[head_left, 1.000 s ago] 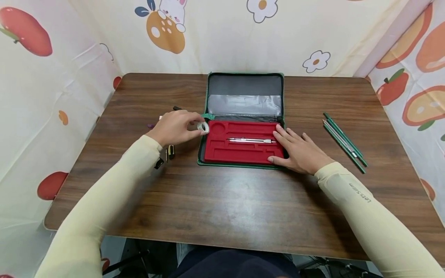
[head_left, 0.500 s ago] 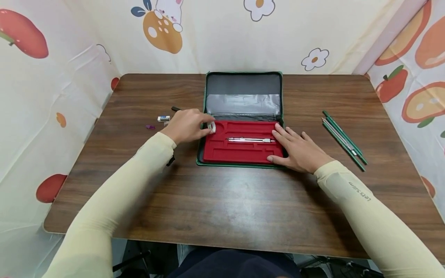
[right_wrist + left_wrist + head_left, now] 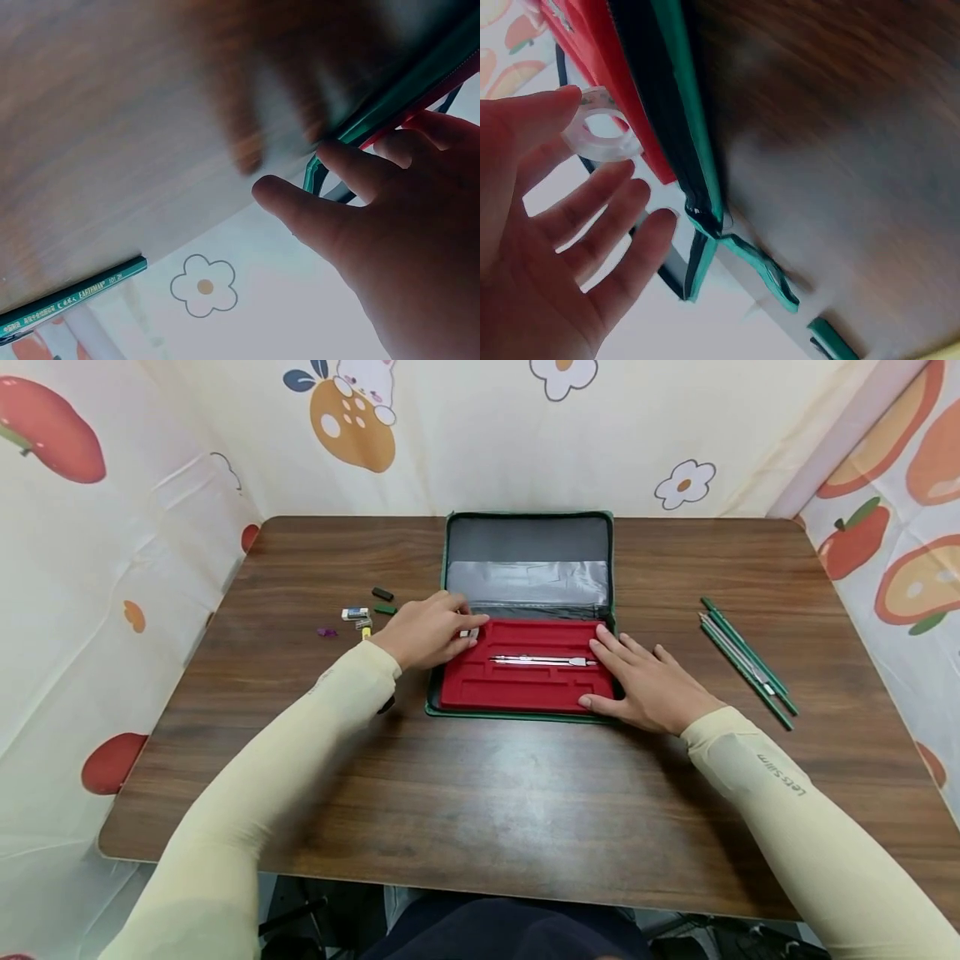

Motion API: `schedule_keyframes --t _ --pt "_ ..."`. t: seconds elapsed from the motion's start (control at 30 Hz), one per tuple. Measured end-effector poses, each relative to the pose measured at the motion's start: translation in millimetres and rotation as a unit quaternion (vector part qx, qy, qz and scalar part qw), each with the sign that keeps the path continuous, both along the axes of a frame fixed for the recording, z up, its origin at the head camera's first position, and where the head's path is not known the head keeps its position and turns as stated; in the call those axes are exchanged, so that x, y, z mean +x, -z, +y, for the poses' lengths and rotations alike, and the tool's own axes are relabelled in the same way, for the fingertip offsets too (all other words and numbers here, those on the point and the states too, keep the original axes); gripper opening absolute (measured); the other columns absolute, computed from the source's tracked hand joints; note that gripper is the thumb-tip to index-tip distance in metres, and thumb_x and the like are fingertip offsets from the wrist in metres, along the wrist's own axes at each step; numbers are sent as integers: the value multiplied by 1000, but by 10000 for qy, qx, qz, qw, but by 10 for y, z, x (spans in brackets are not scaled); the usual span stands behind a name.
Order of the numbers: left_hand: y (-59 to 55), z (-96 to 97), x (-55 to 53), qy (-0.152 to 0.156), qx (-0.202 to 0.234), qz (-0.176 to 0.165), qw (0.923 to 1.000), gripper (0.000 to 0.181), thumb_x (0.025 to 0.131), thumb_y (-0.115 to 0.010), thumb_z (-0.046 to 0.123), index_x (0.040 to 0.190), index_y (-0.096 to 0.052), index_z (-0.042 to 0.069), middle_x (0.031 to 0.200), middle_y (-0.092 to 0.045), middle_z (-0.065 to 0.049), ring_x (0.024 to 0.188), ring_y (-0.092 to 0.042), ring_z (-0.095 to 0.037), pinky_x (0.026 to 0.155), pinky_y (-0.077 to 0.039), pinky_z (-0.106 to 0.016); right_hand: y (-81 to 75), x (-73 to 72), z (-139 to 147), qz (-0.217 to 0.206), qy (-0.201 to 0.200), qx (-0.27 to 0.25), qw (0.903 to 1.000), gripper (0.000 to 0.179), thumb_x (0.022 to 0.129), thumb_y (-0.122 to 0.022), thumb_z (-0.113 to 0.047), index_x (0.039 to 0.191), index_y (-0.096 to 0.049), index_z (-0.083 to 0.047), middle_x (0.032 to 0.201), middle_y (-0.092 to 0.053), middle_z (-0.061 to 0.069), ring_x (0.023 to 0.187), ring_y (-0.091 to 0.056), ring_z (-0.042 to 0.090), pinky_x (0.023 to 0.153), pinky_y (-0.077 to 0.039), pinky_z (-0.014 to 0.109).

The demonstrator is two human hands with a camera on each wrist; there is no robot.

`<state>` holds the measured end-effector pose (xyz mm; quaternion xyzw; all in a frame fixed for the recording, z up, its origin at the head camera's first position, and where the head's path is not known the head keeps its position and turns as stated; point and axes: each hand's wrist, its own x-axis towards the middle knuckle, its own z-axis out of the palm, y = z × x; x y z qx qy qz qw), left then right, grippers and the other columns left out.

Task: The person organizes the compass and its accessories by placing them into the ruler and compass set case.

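Observation:
My left hand (image 3: pixel 429 632) pinches a small whitish, see-through tape roll (image 3: pixel 607 150) between thumb and forefinger, over the top left corner of a red moulded tray (image 3: pixel 517 692). In the left wrist view its other fingers are spread. The tray lies in an open green zip case (image 3: pixel 529 537), whose grey lid with a clear pocket stands up behind. A silver compass (image 3: pixel 543 661) lies in the tray's middle slot. With fingers spread, my right hand (image 3: pixel 647 687) rests on the right edge of the tray and case.
Left of the case lie a blue-and-white eraser (image 3: pixel 355 613), a purple piece (image 3: pixel 326 632), a black piece (image 3: pixel 382 594), a green piece (image 3: pixel 386 609) and a yellow-ended item (image 3: pixel 365 632). Green pencils (image 3: pixel 750 664) lie to the right. A patterned curtain closes off the back.
My left hand has moved right with the tape roll, from beside the case to over the tray's top left corner, uncovering small items behind it. The right hand stays put.

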<state>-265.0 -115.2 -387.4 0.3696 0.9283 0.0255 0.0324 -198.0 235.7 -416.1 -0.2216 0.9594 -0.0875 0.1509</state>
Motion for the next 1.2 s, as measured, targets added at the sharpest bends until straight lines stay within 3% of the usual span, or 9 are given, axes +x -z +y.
schedule_keyframes --t 0.2,0.43,0.77,1.0,1.2 --pt "59 53 -20 22 -5 24 10000 47 102 -57 31 147 -53 17 125 -57 -11 108 -52 -25 81 -54 -38 -15 5 7 33 -31 -27 10000 98 89 -43 -79 161 -22 -16 168 -8 4 151 -14 38 113 -12 70" --pt "109 10 -29 -57 422 22 9991 40 96 -68 38 129 -70 15 124 -63 -6 113 -56 -22 87 -54 -39 -20 18 15 35 -30 36 10000 97 90 -43 -78 162 -21 -16 168 -9 4 151 -15 37 113 -12 70" --pt "156 -149 1 -235 708 -240 9969 51 96 -66 40 139 -62 13 134 -61 -8 117 -54 -24 96 -51 -40 -12 9 -7 70 -88 42 9999 98 89 -45 -79 161 -23 -16 168 -9 4 151 -15 37 113 -13 69" --pt "157 -513 19 -588 968 126 9935 37 97 -67 34 125 -71 9 126 -63 -12 114 -58 -28 97 -50 -45 -25 -18 -62 195 -156 -27 9997 97 90 -45 -77 161 -24 -14 168 -12 6 150 -17 37 113 -15 69" --pt "58 -1020 -23 -1311 821 495 9867 25 96 -67 16 117 -73 4 121 -65 -15 108 -61 -34 87 -53 -51 -46 -60 -121 227 -258 -5 9994 98 90 -42 -78 161 -24 -13 168 -11 6 150 -18 38 112 -16 70"
